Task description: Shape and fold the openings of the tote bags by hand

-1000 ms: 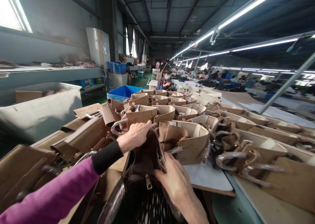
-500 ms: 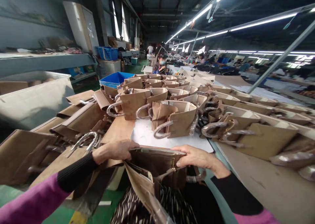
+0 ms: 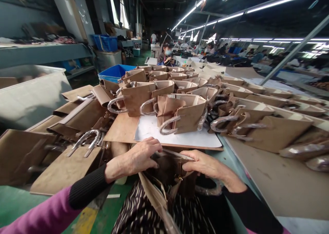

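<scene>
A brown handbag (image 3: 168, 175) rests on my lap, its mouth held open just below the table's front edge. My left hand (image 3: 137, 157) grips the bag's near-left rim with curled fingers. On the right rim my right hand (image 3: 203, 163) is closed, fingers hooked over the edge. A wrapped handle (image 3: 208, 191) hangs at the bag's right side. Just beyond my hands lies a white sheet on a brown board (image 3: 180, 139), with a tan handbag (image 3: 183, 114) standing on it.
Several tan handbags (image 3: 231, 100) with plastic-wrapped handles crowd the long table (image 3: 280, 189). More lie flat at the left (image 3: 77, 117). A grey bin (image 3: 31, 97) and blue crate (image 3: 115, 72) stand left. A seated person (image 3: 167, 56) works far down the line.
I pulled the bag off the table and down onto my lap. My hands shifted from inside the bag to its rim and drew closer together.
</scene>
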